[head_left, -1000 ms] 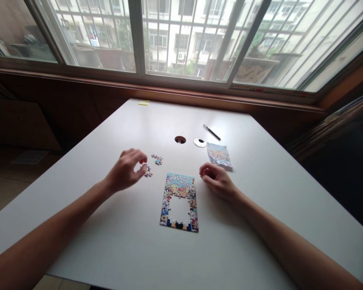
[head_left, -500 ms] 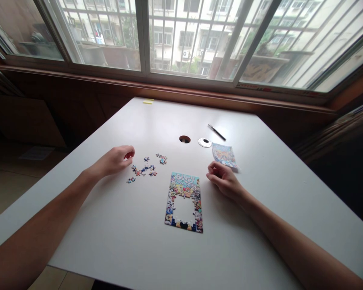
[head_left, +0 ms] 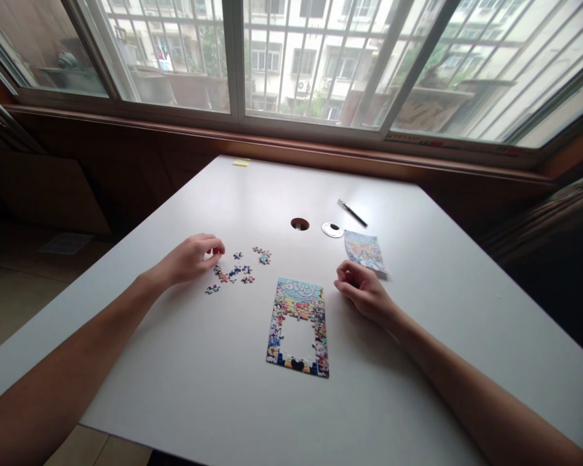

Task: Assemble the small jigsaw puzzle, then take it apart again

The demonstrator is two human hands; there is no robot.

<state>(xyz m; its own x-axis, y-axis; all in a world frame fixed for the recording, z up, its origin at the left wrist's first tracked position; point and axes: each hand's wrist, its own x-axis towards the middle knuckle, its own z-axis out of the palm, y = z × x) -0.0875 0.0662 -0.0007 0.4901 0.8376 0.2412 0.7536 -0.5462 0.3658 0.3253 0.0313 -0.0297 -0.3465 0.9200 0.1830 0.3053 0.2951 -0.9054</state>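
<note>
My left hand (head_left: pixel 194 257) hovers at the left edge of a loose cluster of jigsaw pieces (head_left: pixel 233 273). Its fingers are bent, with a gap between thumb and forefinger and nothing visible in it. A partly assembled jigsaw puzzle (head_left: pixel 276 310) lies flat in front of me, colourful around the border and bare white in its middle. To the right of the puzzle, my right hand (head_left: pixel 363 289) rests on the table in a loose curl. Its fingers are closed toward the thumb, and I see nothing held. Just beyond that hand is a small printed picture sheet (head_left: pixel 364 249).
The white table (head_left: pixel 199 388) has a round cable hole (head_left: pixel 300 224) with its silver cover (head_left: pixel 331 230) beside it. A black pen (head_left: pixel 354 213) lies behind the sheet. Yellow sticky notes (head_left: pixel 241 162) are at the far edge, below barred windows.
My left hand has shifted slightly right toward the pieces, its fingers a little more extended. The view has tilted slightly; my right hand and the puzzle stay in place.
</note>
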